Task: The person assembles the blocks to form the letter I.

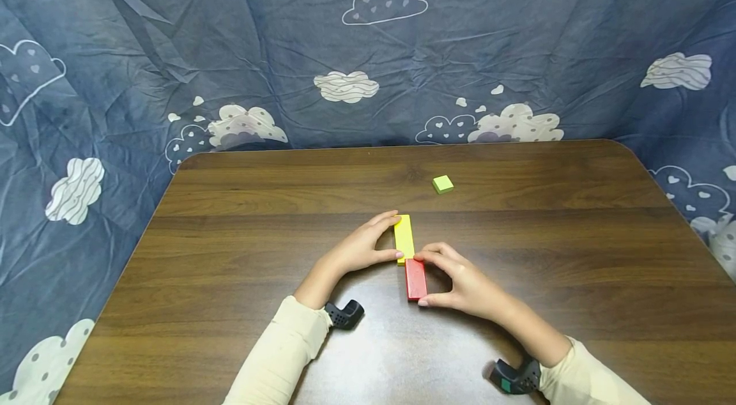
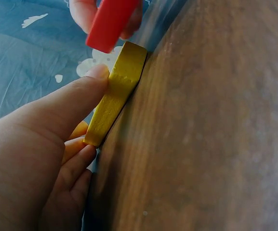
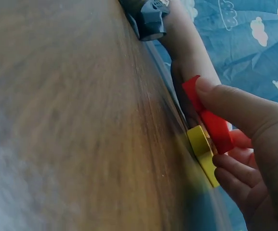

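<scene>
A yellow rectangular block (image 1: 404, 236) lies flat on the wooden table, and my left hand (image 1: 358, 250) holds it by its two ends between thumb and fingers. My right hand (image 1: 462, 280) pinches a red rectangular block (image 1: 416, 280) lengthwise, thumb at the near end and fingers at the far end. In the left wrist view the red block (image 2: 111, 24) is off the tabletop, close to the near end of the yellow block (image 2: 114, 91). The right wrist view also has the red block (image 3: 213, 122) raised above the yellow one (image 3: 201, 147).
Farther back on the table (image 1: 259, 232) lies a small light green block (image 1: 443, 184), beyond both hands. A dark blue cloth (image 1: 368, 47) with white clouds hangs behind the table's back edge. Each wrist wears a black camera mount, the left one (image 1: 345, 314) near the tabletop.
</scene>
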The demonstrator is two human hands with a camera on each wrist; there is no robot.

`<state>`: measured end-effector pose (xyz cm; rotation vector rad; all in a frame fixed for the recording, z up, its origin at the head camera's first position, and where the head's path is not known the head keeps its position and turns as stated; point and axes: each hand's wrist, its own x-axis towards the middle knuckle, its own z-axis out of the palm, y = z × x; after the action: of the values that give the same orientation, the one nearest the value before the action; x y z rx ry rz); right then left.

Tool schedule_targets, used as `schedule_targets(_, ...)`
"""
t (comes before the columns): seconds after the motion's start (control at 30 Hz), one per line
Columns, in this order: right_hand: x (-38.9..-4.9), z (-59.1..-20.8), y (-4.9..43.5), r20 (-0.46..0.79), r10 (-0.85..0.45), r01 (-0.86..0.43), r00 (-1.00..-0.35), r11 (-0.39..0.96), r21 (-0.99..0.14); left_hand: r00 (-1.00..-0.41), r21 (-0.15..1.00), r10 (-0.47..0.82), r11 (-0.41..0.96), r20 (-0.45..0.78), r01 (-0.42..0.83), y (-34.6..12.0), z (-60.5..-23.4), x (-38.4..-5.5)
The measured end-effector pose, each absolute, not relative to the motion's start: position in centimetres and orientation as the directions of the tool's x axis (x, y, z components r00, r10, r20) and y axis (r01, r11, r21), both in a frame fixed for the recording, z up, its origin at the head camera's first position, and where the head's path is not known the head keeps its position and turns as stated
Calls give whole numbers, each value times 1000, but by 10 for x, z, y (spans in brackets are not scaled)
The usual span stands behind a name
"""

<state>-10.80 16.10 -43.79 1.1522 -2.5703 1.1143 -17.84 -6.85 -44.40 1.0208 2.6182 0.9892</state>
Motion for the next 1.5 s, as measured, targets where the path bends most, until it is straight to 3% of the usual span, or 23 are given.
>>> schedule_targets(0.43,-106,-443,156,346,-640,-689,-686,419,-592,-755,634,651,553,77,541,-68,-443,-178)
schedule_targets(0.8,-105,-445,154,284,-648,-667,-707,478,-571,-758,631,648,561,68,536,-68,-444,-178)
schedule_targets(1.5,-104,-446,155,334,-658,-710,-675,454,-539,-755,640,651,545,83,541,-69,-443,-177)
